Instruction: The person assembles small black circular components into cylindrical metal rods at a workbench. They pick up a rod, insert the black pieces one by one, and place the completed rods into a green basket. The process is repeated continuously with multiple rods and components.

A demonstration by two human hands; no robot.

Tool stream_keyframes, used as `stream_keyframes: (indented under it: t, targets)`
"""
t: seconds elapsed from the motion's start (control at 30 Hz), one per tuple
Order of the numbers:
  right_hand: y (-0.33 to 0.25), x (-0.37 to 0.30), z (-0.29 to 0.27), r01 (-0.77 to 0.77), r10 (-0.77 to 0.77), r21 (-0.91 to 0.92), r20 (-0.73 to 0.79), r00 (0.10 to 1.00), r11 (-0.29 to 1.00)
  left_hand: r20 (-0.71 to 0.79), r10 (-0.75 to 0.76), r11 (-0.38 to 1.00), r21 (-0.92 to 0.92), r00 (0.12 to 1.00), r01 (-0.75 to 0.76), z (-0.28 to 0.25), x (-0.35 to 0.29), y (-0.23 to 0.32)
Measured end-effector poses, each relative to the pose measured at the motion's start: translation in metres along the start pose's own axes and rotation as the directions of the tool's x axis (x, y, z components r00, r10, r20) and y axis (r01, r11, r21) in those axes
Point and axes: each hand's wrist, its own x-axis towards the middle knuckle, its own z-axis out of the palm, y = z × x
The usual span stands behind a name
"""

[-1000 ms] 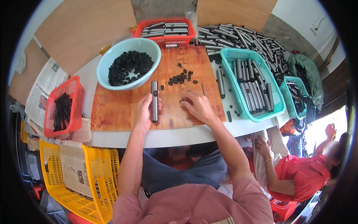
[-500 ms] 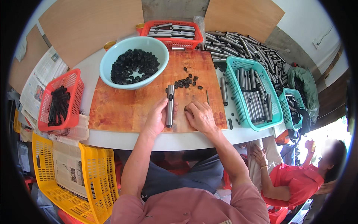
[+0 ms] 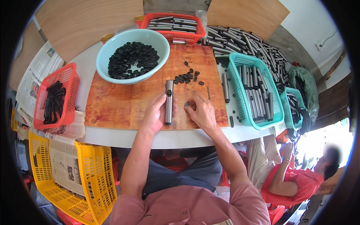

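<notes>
My left hand (image 3: pixel 153 114) is closed round a silver metal tube (image 3: pixel 169 108), held upright in the picture over the wooden board (image 3: pixel 120 108). A black oval piece (image 3: pixel 169 93) sits in the tube's side, and its lower end is black. To the right of the tube, my right hand (image 3: pixel 203 113) pinches a small dark, greyish piece (image 3: pixel 186 104) between thumb and forefinger. Several loose black oval pieces (image 3: pixel 183 78) lie on the board beyond both hands. A thin pointed rod (image 3: pixel 209 93) lies by the right hand.
A light-blue bowl (image 3: pixel 102 71) of black pieces stands at far left. Red baskets (image 3: pixel 73 84) sit left and at the back (image 3: pixel 176 35). On the right are a teal basket (image 3: pixel 258 125) of tubes, a tube heap (image 3: pixel 249 47) and a co-worker (image 3: pixel 296 180). A yellow crate (image 3: pixel 101 176) stands lower left.
My right hand has lifted and turned from the board, and the small piece now shows at its fingertips. My left hand still grips the tube. The co-worker's raised hand has come down.
</notes>
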Motion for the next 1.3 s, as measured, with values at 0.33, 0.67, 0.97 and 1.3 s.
stream_keyframes:
  t: [0.33, 0.67, 0.97, 1.3]
  targets:
    - [-0.042, 0.013, -0.020, -0.051, 0.058, 0.294, -0.015, 0.998, 0.954, 0.038, 0.011, 1.000, 0.026, 0.999, -0.012, 0.006, -0.001, 0.000]
    - [-0.050, 0.019, -0.007, 0.180, -0.162, 0.092, -0.181, 0.970, 0.979, 0.083, 0.001, 0.998, 0.066, 0.997, -0.007, 0.019, -0.005, 0.004]
    - [-0.052, 0.013, -0.006, 0.298, -0.280, 0.003, -0.335, 0.900, 0.954, 0.035, 0.002, 0.984, 0.178, 0.999, -0.008, 0.017, -0.004, 0.000]
    - [-0.050, 0.003, -0.006, 0.129, -0.030, 0.383, -0.254, 0.967, 0.915, 0.080, -0.027, 0.975, 0.223, 0.996, 0.009, 0.010, -0.004, 0.000]
